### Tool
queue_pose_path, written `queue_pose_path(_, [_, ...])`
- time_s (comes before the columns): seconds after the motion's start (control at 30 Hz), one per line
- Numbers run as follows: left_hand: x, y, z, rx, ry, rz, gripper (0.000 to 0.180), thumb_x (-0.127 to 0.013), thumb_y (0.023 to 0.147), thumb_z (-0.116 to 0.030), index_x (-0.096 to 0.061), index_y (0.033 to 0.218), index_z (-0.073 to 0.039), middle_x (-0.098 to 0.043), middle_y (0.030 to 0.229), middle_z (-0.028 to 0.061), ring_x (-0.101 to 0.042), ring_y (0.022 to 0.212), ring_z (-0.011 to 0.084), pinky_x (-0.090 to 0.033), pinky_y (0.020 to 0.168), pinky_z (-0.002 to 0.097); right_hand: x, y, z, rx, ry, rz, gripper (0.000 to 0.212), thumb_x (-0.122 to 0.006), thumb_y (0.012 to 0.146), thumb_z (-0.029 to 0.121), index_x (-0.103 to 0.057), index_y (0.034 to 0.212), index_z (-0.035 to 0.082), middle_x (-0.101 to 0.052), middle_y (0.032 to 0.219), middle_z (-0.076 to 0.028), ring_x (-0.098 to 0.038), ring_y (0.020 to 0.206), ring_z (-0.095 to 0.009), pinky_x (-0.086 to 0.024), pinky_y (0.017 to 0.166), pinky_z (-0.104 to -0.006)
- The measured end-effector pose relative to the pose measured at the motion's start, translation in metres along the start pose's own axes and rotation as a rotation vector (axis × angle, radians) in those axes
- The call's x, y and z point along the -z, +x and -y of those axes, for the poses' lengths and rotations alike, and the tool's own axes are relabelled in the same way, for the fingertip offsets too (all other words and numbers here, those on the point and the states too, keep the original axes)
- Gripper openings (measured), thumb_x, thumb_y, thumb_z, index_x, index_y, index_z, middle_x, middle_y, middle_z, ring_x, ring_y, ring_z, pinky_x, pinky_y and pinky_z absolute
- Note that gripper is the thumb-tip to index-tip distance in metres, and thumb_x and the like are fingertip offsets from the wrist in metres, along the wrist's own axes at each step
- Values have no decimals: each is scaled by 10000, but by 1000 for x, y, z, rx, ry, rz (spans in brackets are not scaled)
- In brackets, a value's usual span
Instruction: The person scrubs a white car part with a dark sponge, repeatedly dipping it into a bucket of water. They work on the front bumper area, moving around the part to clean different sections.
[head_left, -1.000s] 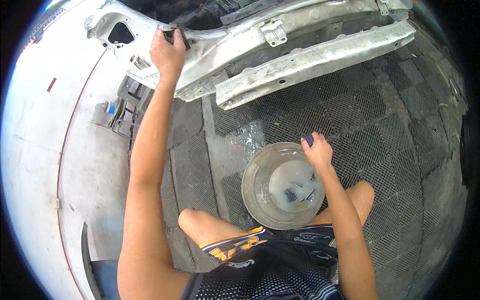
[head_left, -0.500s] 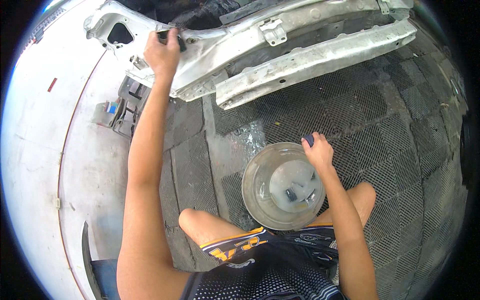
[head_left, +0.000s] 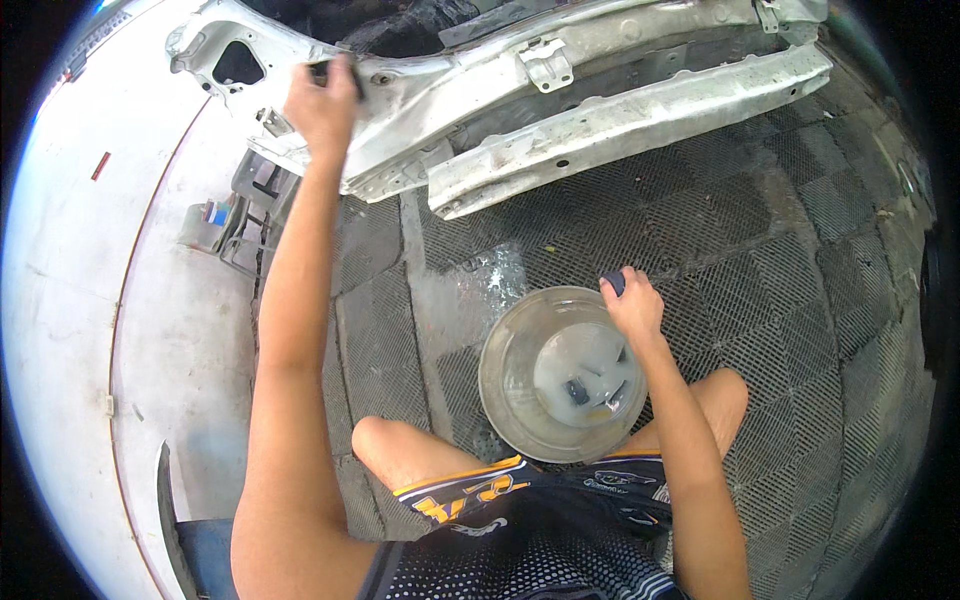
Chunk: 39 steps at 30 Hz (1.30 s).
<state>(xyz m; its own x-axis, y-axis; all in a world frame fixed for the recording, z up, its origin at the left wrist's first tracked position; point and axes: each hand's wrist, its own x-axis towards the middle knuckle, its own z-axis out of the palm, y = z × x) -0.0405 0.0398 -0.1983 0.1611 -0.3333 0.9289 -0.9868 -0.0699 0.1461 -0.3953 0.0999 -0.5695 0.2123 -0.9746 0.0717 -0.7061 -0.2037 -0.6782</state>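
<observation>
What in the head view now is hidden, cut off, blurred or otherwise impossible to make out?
Head view: the left hand is motion-blurred and covers much of the dark block.
Head view: the right hand hides part of the dark blue object.
Head view: cloudy water in the grey bucket obscures parts of the dark pieces.
Head view: the top edge cuts off the white metal frame.

The head view looks steeply down from above and behind the left hand (head_left: 322, 105) and right hand (head_left: 635, 303), far enough back that its wide, rim-bent sweep includes both arms (head_left: 295, 310) and surrounding floor (head_left: 770, 320).
</observation>
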Motion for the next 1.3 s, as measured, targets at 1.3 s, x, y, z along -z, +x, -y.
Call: queue_pose_path(1.3, [57, -215, 19, -122, -320, 584, 229, -837, 838, -168, -627, 836, -77, -612, 788, 126, -640, 694, 301, -511, 598, 398, 3, -1, 8, 37, -91, -60, 389, -732, 863, 376, -674, 1040, 34, -678, 1026, -207, -708, 903, -431, -576, 771, -517])
